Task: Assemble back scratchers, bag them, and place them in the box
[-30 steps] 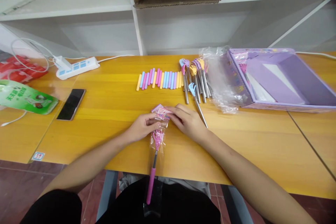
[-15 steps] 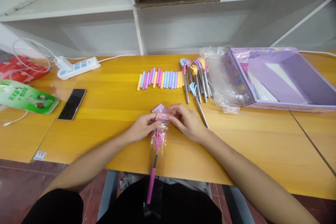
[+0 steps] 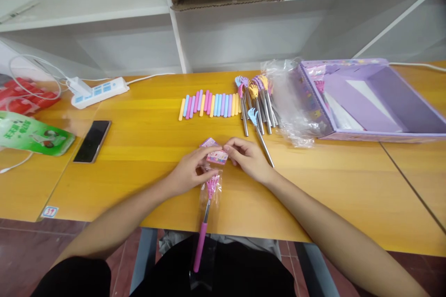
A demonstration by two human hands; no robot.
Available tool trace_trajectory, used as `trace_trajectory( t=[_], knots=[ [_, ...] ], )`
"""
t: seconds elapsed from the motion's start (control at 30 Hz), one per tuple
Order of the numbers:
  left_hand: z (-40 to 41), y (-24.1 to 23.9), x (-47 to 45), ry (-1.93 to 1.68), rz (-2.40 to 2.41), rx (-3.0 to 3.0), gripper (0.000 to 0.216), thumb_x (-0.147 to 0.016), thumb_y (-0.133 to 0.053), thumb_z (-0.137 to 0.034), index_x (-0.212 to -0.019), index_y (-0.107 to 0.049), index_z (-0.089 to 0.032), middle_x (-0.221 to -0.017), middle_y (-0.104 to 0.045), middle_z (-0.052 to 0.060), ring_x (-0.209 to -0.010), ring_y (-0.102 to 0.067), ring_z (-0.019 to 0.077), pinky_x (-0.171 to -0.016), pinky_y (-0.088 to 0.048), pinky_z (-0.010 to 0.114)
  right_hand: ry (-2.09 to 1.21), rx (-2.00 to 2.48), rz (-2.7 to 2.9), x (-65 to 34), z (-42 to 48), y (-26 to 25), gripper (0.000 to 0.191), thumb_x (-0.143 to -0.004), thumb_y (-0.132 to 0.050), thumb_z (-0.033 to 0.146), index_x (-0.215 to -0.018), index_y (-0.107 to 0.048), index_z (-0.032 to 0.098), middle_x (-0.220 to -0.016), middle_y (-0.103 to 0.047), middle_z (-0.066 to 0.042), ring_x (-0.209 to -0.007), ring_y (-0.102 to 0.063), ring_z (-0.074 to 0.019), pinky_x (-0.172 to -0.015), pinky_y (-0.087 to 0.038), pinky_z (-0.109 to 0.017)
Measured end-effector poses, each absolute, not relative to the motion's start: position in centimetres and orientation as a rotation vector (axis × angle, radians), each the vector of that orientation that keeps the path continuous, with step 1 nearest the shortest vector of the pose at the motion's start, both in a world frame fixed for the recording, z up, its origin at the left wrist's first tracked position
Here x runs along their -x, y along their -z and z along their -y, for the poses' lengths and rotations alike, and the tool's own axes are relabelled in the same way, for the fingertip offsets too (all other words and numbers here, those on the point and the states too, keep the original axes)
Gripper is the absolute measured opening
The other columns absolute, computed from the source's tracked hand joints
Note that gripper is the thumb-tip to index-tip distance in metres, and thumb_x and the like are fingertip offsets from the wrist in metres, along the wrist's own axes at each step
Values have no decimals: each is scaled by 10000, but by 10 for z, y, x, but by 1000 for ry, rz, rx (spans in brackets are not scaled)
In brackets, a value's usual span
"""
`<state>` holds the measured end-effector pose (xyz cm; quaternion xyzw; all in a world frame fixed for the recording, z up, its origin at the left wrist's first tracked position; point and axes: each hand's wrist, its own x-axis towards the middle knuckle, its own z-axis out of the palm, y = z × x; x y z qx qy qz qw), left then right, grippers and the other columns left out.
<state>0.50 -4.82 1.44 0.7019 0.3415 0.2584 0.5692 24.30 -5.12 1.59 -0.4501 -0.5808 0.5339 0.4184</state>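
Note:
A pink back scratcher (image 3: 205,213) lies in a clear plastic sleeve across the near edge of the yellow table (image 3: 146,125), its handle hanging over the edge. At its top sits a pink card header (image 3: 214,152). My left hand (image 3: 190,171) pinches the sleeve's top from the left. From the right, my right hand (image 3: 247,158) pinches the card header. Both hands are closed on the package.
Several pastel handle grips (image 3: 209,103) lie in a row, beside several unpacked scratchers (image 3: 258,102) and crumpled clear bags (image 3: 289,102). A purple box (image 3: 365,102) sits right. A phone (image 3: 92,140), power strip (image 3: 97,92) and green packet (image 3: 31,133) lie left.
The two hands have drawn the card header slightly toward me and folded it over the sleeve's top. The view shifted a little.

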Motion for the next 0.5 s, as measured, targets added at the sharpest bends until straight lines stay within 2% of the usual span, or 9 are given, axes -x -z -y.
trace_trajectory(
  t=[0.07,0.2,0.33,0.4,0.5],
  knots=[
    [47,-16,-5,-586,-826,-1709,568,-966,-763,-310,-1505,-585,-281,-1320,-717,112,-823,-705,142,-801,-600,302,-1342,1128,1446,-242,52,-16,491,-971,-663,677,-890,-647,193,-628,-536,53,-539,-444,-99,-537,-366,-254],
    [45,-17,-6,-645,-811,-1738,453,-943,-774,-297,-1383,-674,-253,-1268,-734,111,-977,-735,207,-887,-609,344,-1279,1150,1439,-240,52,-14,495,-980,-652,675,-890,-670,189,-635,-530,45,-564,-446,-108,-548,-365,-259],
    [43,-18,-4,-637,-825,-1762,339,-929,-777,-273,-1262,-724,-241,-1236,-738,100,-1021,-740,232,-920,-610,372,-1158,1152,1506,-240,52,-13,475,-993,-658,650,-872,-691,192,-705,-572,13,-647,-495,-128,-589,-389,-267],
    [44,-18,-3,-633,-808,-1713,425,-937,-769,-267,-1352,-679,-253,-1251,-735,101,-1023,-750,236,-921,-611,375,-1111,1142,1538,-242,51,-13,464,-1009,-649,633,-862,-698,196,-737,-579,2,-685,-524,-138,-627,-418,-277],
    [46,-13,-5,-672,-758,-1570,729,-950,-766,-273,-1593,-427,-320,-1291,-710,104,-1016,-772,227,-899,-617,365,-1106,1050,1574,-247,49,-12,563,-1097,-482,612,-768,-668,194,-811,-584,-26,-721,-557,-144,-717,-473,-310]
  ],
)
